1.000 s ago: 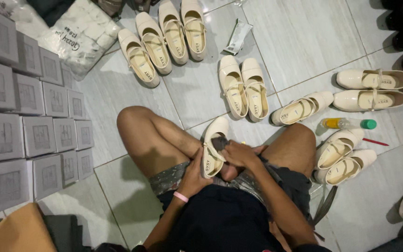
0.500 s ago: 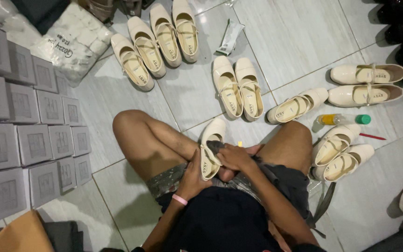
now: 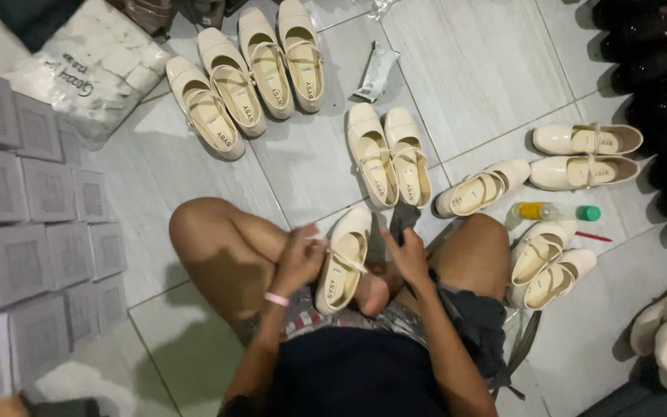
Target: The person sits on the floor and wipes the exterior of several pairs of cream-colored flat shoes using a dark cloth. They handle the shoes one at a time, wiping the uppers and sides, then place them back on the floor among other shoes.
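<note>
You are seated on the tiled floor [image 3: 496,69] with knees spread. Stacked grey boxes [image 3: 28,232] stand well out beyond your left hand [image 3: 296,259], and a white plastic bag [image 3: 86,46] lies farther ahead of them. A row of four cream shoes [image 3: 248,77] rests ahead of the left hand; a pair of cream shoes [image 3: 390,154] lies just ahead of your right hand [image 3: 409,255]. More cream shoes [image 3: 550,262] sit just outside your right knee, with a small yellow bottle [image 3: 538,210] near them.

Your left hand is closed around the side of the cream strap shoe [image 3: 343,262], which lies between both hands on your lap, toe pointing away from you. Your right hand is half open, fingers bent, pinching a dark cloth [image 3: 403,218] at its fingertips, just beside the shoe. A pink wristband [image 3: 276,299] sits on the left wrist.
</note>
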